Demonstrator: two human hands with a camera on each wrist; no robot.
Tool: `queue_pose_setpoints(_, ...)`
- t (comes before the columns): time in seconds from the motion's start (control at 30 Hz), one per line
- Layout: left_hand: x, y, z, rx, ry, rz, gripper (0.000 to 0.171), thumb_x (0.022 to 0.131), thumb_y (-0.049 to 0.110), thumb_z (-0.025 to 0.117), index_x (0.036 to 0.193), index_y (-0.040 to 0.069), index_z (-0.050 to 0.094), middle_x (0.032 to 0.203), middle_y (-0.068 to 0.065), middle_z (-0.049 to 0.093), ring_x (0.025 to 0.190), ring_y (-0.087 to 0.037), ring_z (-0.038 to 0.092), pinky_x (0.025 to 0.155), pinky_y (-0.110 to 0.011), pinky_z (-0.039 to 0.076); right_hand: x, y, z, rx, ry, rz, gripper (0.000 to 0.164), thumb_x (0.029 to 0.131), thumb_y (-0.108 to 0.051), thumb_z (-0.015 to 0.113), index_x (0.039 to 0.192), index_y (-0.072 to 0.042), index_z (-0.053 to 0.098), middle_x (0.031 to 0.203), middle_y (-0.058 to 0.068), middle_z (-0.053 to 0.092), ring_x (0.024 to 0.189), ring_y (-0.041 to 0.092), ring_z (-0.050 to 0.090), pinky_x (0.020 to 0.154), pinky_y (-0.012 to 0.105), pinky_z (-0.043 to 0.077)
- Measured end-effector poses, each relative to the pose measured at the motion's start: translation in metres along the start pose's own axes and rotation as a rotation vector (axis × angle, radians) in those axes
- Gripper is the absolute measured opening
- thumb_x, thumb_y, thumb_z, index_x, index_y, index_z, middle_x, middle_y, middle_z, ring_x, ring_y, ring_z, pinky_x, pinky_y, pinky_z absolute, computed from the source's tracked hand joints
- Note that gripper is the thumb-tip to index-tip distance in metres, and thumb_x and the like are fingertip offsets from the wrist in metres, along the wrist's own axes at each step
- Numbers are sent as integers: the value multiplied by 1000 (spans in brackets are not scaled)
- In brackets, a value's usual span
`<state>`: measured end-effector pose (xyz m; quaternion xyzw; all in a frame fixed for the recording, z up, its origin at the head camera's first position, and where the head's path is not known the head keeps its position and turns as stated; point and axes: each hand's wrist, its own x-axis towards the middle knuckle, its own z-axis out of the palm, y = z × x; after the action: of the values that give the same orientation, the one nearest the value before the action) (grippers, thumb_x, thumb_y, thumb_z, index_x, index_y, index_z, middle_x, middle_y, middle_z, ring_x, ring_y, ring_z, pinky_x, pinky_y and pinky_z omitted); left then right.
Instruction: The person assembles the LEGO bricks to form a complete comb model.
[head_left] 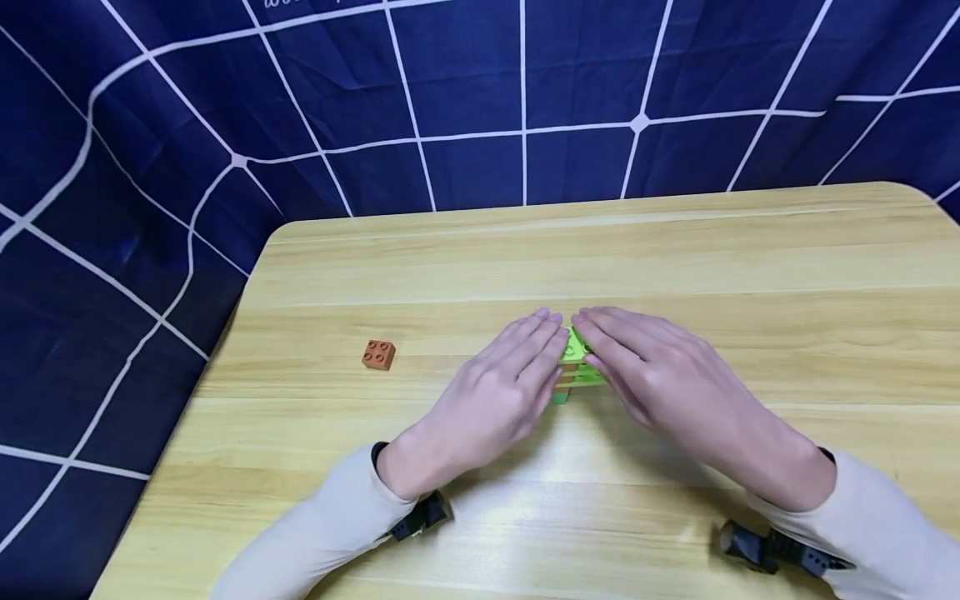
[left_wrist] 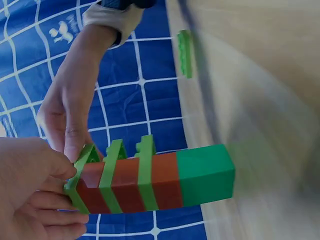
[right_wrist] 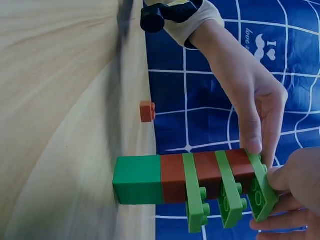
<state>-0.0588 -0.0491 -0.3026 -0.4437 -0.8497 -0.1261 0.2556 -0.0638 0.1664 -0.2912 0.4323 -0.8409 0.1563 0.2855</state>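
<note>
Navy cloth [head_left: 465, 92], ruled with white lines, fills the back and left, and before it spreads the wide wooden tabletop [head_left: 420, 275]. Two pale sleeves [head_left: 322, 508] reach in from below, and here are the hands! Left hand [head_left: 487, 392], right hand [head_left: 667, 375], leaning together like a roof around the top of the block tower [right_wrist: 206, 170]. The left grip: fingers straight, side by side, laid against the top, thumb on the near side. The right grip mirrors it from across. Upright between them stands the tower, and what a stack: dark green block [right_wrist: 137, 180] at the foot, then brown blocks and light-green plates alternating, each plate jutting rightward, the last one on top, studs peeping between the fingers. Beyond, toward the right, a loose light-green piece [left_wrist: 185, 54] lies by the tabletop's edge. Smallest, a loose brown block [head_left: 378, 355], studs up, well to the left.
</note>
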Motion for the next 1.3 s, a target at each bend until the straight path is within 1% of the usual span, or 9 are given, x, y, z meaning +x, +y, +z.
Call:
queue_pose_setpoints(0.1,-4,3,1,134,17,59,44,93,17,63,126,-10,57,130,-25,56,127,-33,51,113,-36,33,-1,-2,0,5,29,-13,48,107,-27,31,121,7,63,115,23,66,100,38,65,80,51,57)
queue_pose_setpoints(0.23,-6,4,2,232,-3,87,49,92,22,64,127,-12,55,130,-26,56,127,-36,50,112,-39,35,-3,-3,1,16,48,-18,48,107,-26,31,119,6,64,115,23,66,99,38,66,78,50,58)
queue_pose_setpoints(0.3,-6,5,2,255,-28,102,51,92,23,62,127,-13,54,130,-28,55,127,-37,49,112,-40,36,-4,-3,1,19,51,-19,48,107,-26,30,119,6,64,116,23,65,100,39,66,78,51,58)
queue_pose_setpoints(0.4,-4,5,-1,259,-60,120,51,94,23,58,129,-14,52,131,-30,53,127,-38,49,112,-39,35,-5,-3,1,17,52,-22,48,107,-25,29,118,7,64,116,23,65,100,39,66,78,51,57)
queue_pose_setpoints(0.63,-6,3,-2,228,-70,137,55,91,22,59,129,-16,50,131,-32,51,127,-38,49,113,-37,33,-4,-4,2,16,51,-34,48,108,-23,29,118,7,64,115,24,65,100,40,66,77,51,57)
queue_pose_setpoints(0.9,-6,2,1,205,-81,133,56,92,23,57,131,-16,48,133,-32,50,128,-38,47,114,-37,31,-6,-1,4,30,61,-31,46,107,-24,31,119,7,64,115,24,65,100,41,65,77,52,57)
queue_pose_setpoints(1.0,-4,2,1,158,-70,112,53,92,22,57,130,-15,49,133,-31,50,128,-37,48,113,-36,31,-7,0,4,51,60,-27,47,107,-26,32,120,6,64,115,24,65,100,41,65,78,51,57)
queue_pose_setpoints(1.1,-5,2,1,92,-61,74,51,93,20,58,130,-14,50,134,-30,50,129,-36,47,113,-35,32,-7,1,4,78,65,-31,47,106,-27,34,119,6,64,115,24,66,100,41,65,79,51,57)
queue_pose_setpoints(1.3,-9,1,-4,-16,-101,2,53,96,21,56,136,-12,45,141,-27,44,135,-33,40,116,-35,27,-7,2,5,79,73,-52,45,106,-25,33,120,6,63,116,24,65,100,40,65,79,51,57)
